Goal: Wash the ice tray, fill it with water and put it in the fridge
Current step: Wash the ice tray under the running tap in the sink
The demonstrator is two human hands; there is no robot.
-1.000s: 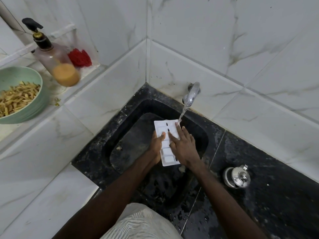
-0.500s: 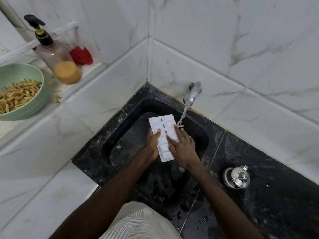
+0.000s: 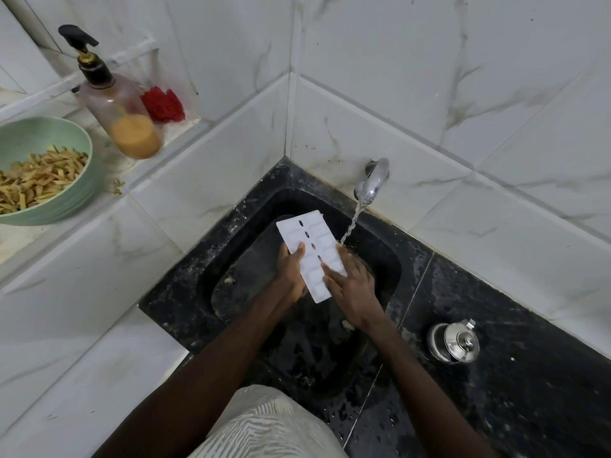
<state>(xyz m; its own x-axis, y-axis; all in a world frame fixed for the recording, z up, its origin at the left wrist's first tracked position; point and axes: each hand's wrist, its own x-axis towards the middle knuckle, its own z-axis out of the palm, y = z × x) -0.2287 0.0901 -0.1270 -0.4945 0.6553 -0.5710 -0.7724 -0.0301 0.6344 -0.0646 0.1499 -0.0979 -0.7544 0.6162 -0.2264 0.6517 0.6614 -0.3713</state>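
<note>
A white ice tray (image 3: 309,246) is held tilted over the black sink (image 3: 380,272), its underside with several bumps and dark slots facing me. My left hand (image 3: 291,272) grips the tray's left edge, thumb on top. My right hand (image 3: 352,285) lies on the tray's lower right part with straight fingers touching its surface. Water runs from the chrome tap (image 3: 372,180) and lands just right of the tray, at my right hand's fingertips.
A steel lidded pot (image 3: 454,342) stands on the black counter right of the sink. On the left ledge are a green bowl (image 3: 79,190) of yellow strips, a pump bottle (image 3: 122,114) with orange liquid and a red scrubber (image 3: 163,105). Marble-tiled walls enclose the corner.
The tray has shifted left, out from under the water stream, and both hands went with it. The stream now falls beside the tray's right edge.
</note>
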